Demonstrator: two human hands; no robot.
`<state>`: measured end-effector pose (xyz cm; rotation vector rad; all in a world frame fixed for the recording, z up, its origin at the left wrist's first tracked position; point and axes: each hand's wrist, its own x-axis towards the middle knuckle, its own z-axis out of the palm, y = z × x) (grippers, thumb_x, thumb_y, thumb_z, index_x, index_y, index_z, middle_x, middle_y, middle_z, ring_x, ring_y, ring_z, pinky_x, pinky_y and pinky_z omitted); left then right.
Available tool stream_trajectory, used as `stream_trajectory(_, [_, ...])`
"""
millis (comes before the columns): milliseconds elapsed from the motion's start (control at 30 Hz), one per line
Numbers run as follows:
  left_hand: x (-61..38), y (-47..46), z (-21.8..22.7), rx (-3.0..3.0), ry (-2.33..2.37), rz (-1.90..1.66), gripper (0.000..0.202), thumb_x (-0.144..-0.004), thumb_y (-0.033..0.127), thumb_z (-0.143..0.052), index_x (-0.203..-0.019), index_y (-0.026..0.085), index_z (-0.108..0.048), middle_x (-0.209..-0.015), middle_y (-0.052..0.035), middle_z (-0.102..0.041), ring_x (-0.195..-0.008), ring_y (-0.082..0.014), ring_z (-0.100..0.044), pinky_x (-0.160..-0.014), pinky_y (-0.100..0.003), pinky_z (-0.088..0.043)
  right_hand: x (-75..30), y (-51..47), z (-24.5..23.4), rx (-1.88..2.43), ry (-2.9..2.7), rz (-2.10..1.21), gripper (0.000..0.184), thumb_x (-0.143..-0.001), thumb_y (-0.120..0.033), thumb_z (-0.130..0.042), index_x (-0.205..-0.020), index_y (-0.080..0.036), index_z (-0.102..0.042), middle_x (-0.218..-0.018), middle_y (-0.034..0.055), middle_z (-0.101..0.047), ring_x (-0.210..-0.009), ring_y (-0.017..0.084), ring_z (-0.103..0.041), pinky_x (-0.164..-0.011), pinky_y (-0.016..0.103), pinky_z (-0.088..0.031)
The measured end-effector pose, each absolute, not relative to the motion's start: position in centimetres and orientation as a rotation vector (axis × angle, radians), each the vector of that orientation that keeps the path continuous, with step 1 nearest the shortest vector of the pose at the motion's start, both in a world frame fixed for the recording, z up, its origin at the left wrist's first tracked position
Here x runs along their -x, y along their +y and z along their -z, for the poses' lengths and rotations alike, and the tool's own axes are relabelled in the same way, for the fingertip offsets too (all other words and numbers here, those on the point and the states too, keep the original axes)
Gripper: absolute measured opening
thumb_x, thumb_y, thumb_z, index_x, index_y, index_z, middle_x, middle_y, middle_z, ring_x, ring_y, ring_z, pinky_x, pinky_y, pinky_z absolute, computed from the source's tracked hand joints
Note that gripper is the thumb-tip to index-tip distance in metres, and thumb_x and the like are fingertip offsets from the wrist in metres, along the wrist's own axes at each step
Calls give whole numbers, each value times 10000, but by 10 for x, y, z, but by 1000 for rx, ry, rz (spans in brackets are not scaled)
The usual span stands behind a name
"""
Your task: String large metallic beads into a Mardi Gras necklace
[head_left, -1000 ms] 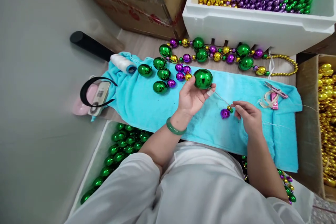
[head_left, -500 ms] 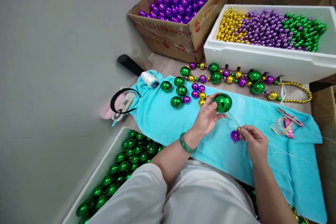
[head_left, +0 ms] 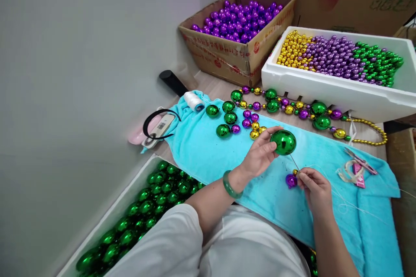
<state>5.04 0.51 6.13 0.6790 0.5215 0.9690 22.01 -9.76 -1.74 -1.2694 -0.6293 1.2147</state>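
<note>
Between the fingers of my left hand [head_left: 261, 153] is a large shiny green bead [head_left: 284, 142], held above the turquoise towel [head_left: 208, 156]. My right hand [head_left: 315, 188] pinches a thin needle [head_left: 294, 162], whose far end meets the underside of that bead. Just left of my right fingertips are a purple bead [head_left: 291, 181] and a small gold bead [head_left: 295, 172]. Fine white thread [head_left: 338, 197] trails over the towel to the right. Loose green beads [head_left: 230, 118], purple beads [head_left: 246, 123] and gold beads [head_left: 255, 125] lie beyond my left hand.
A finished-looking bead necklace [head_left: 303, 114] lies along the towel's far edge. Behind stand a carton of purple beads [head_left: 221, 62] and a white foam box [head_left: 328, 84]. Scissors [head_left: 360, 161] rest at right, a thread spool [head_left: 194, 101] at left. Green beads [head_left: 146, 205] fill a bin near my left arm.
The green bead and the needle have come closer together, with less of the needle showing between bead and right fingers. The whole view has tilted upward a little.
</note>
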Motion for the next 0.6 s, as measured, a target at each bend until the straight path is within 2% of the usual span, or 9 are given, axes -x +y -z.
stream_trajectory(167, [-49, 3, -59, -873, 529, -952, 512, -715, 379, -764, -1183, 235, -615, -1176, -81, -622, -1007, -203, -607, -850, -297, -490, -219, -98, 13, 1273, -667, -1200, 124, -733, -285, -742, -758, -173, -694, -606, 12, -606, -519, 115, -504, -469, 244, -376])
stream_trajectory(300, [-49, 0, -60, -1214, 585, -777, 509, -719, 302, -773, -1209, 249, -648, -1304, -101, -566, -1155, -252, -547, -947, -345, -459, -217, -95, 9, 1261, -709, -1141, 157, -749, -323, -729, -767, -175, -681, -587, 0, -583, -500, 110, -480, -474, 256, -381])
stream_trajectory(367, [-51, 2, -62, -1312, 632, -843, 383, -765, 304, -732, -1143, 252, -698, -1279, -97, -593, -1204, -254, -520, -1013, -367, -419, -217, -92, 7, 1278, -708, -1109, 172, -750, -336, -725, -778, -173, -679, -566, -6, -571, -488, 108, -475, -466, 255, -382])
stream_trajectory(433, [-54, 7, -65, -1351, 691, -927, 204, -816, 314, -673, -987, 238, -756, -1146, -93, -666, -1147, -239, -559, -1020, -375, -411, -218, -90, 4, 1322, -738, -1081, 179, -752, -346, -717, -767, -172, -681, -544, -10, -563, -477, 109, -472, -456, 253, -382])
stream_trajectory(500, [-58, 13, -70, -1395, 738, -942, 151, -832, 310, -650, -852, 224, -772, -985, -83, -708, -998, -219, -618, -947, -361, -452, -222, -88, -2, 1395, -807, -992, 175, -743, -345, -719, -789, -177, -698, -641, 16, -624, -520, 118, -507, -470, 256, -406])
stream_trajectory(600, [-65, 17, -79, -1494, 732, -859, 149, -836, 291, -642, -826, 217, -771, -864, -69, -719, -840, -193, -639, -829, -324, -478, -228, -86, -18, 1494, -886, -762, 281, -735, -316, -727, -994, -209, -716, -1029, 77, -670, -694, 140, -571, -548, 267, -465])
